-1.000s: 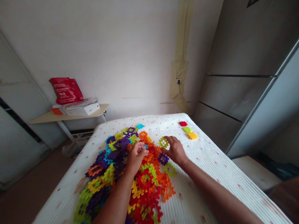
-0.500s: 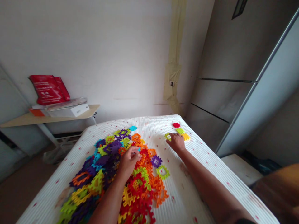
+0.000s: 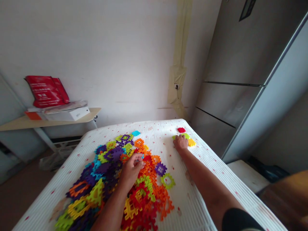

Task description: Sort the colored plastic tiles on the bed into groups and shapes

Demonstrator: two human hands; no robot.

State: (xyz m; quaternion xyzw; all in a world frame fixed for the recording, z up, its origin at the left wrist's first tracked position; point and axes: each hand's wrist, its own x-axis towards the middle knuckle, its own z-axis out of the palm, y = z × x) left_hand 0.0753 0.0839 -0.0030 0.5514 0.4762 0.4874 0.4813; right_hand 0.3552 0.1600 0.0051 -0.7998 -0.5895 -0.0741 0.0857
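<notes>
Over a heap of colourful toothed plastic pieces [image 3: 103, 167], my left hand [image 3: 133, 166] is closed in a pinch on a small light-blue piece [image 3: 142, 156]. My right hand [image 3: 181, 142] reaches to the far right of the table, its fingers bent down on a green piece [image 3: 185, 136], part of which they hide. A yellow piece [image 3: 192, 142] touches the green one on the right, and a red piece [image 3: 181, 130] lies just beyond. Beside the heap are a purple window-like piece [image 3: 160, 168] and a green open frame [image 3: 167, 180].
The pieces lie on a white, red-dotted cloth [image 3: 192, 199]. At the left a side table [image 3: 19, 124] holds a white box [image 3: 77, 113] and a red bag [image 3: 47, 91]. A grey refrigerator [image 3: 231, 64] stands at the right, a wall behind.
My right hand has moved slightly, bringing the green frame piece under its fingers against the other green piece. My left hand keeps its pinch above the heap. The view has shifted a little.
</notes>
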